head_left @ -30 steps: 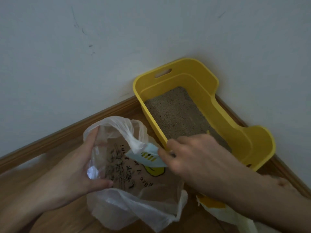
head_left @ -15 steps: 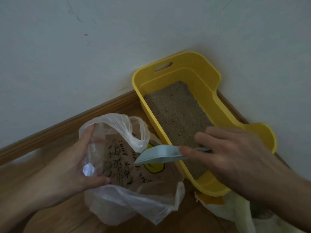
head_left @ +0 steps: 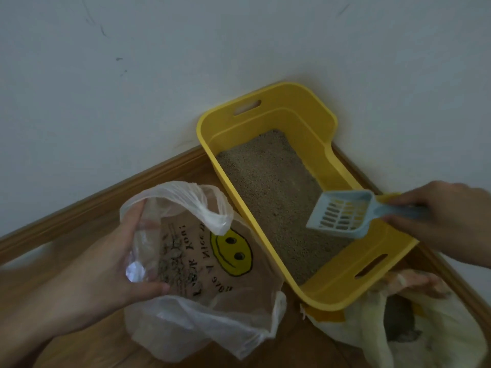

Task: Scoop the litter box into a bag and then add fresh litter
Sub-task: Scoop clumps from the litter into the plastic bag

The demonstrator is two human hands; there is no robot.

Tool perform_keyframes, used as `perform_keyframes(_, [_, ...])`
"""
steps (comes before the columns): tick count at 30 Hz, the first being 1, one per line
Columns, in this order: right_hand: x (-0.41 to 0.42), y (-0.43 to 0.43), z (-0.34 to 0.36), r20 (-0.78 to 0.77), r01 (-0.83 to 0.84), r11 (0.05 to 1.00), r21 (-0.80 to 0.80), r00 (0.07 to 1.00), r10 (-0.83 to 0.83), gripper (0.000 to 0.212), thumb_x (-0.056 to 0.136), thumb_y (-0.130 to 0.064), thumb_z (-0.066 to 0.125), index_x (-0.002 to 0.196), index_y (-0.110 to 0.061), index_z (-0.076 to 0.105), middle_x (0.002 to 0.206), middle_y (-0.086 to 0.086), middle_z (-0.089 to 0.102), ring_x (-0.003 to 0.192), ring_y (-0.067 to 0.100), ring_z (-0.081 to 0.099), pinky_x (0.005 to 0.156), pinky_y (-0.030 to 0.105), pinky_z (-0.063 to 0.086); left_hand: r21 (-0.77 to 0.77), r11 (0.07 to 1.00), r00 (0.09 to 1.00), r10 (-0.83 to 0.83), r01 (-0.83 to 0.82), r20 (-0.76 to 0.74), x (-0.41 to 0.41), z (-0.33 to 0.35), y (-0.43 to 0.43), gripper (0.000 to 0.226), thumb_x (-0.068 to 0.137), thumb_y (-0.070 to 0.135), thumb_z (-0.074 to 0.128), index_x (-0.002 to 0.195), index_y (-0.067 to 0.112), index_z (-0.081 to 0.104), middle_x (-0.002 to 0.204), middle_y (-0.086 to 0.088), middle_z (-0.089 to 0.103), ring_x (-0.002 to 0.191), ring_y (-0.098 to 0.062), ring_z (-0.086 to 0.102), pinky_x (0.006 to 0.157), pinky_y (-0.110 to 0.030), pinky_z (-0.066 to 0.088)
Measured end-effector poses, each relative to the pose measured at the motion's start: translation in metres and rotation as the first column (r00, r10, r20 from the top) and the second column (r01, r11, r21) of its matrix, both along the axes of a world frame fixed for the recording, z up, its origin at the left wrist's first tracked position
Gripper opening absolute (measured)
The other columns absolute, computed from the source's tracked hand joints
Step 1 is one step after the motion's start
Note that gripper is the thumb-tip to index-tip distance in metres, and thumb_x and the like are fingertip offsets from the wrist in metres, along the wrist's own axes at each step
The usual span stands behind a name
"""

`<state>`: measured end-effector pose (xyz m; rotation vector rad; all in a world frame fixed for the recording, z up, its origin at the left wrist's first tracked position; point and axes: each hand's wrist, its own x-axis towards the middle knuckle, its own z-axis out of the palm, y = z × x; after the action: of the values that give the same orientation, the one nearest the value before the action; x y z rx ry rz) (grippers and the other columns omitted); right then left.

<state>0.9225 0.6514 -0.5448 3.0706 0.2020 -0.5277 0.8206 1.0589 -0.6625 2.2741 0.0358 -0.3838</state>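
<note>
Two hands at work. R hand (head_left: 446, 221) has its fingers curled round the handle of the pale blue slotted scoop (head_left: 342, 213), thumb on the near side. Scoop's long axis runs left-right: handle to the right, open mouth pointing left. It sits over the near right end of the yellow litter box (head_left: 326, 166), above the litter (head_left: 265, 181); contact w/ litter can't be told. L hand (head_left: 106, 261) grips the left rim of the clear smiley bag (head_left: 202, 309), mouth agape, on the floor (head_left: 292, 346) just left of the box.
</note>
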Motion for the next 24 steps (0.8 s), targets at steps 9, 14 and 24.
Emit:
perform_keyframes(9, [0.009,0.013,-0.094,-0.151,0.039,0.999,-0.009,0.988,-0.040,0.025,0.094,-0.040,0.058,0.115,-0.032,0.068,0.061,-0.008,0.058,0.049,0.007,0.051,0.040,0.018,0.031,-0.018,1.000,1.000,0.019,-0.019,0.011,-0.002,-0.002,0.002,0.126,0.054,0.042,0.092,0.142,0.062,0.004,0.142,0.027,0.042,0.126,0.003,0.045,0.101,-0.030,0.044])
perform_keyframes(14, [0.009,0.014,-0.117,-0.135,0.071,0.997,-0.015,0.988,-0.072,0.026,0.095,-0.035,0.057,0.118,-0.028,0.066,0.064,-0.007,0.059,0.047,0.006,0.051,0.036,0.016,0.029,-0.015,1.000,1.000,0.010,-0.010,0.007,-0.001,-0.001,0.002,0.126,0.056,0.040,0.092,0.143,0.062,0.003,0.137,0.029,0.045,0.121,0.003,0.049,0.098,-0.031,0.047])
perform_keyframes(24, [0.012,0.022,-0.161,-0.085,0.140,0.985,0.098,0.988,-0.132,0.026,0.094,-0.034,0.058,0.113,-0.018,0.065,0.070,-0.004,0.060,0.053,0.010,0.057,0.039,0.023,0.041,-0.013,1.000,1.000,0.023,-0.023,0.016,-0.002,0.000,0.000,0.124,0.054,0.040,0.092,0.136,0.069,0.003,0.135,0.029,0.046,0.119,0.003,0.050,0.097,-0.030,0.046])
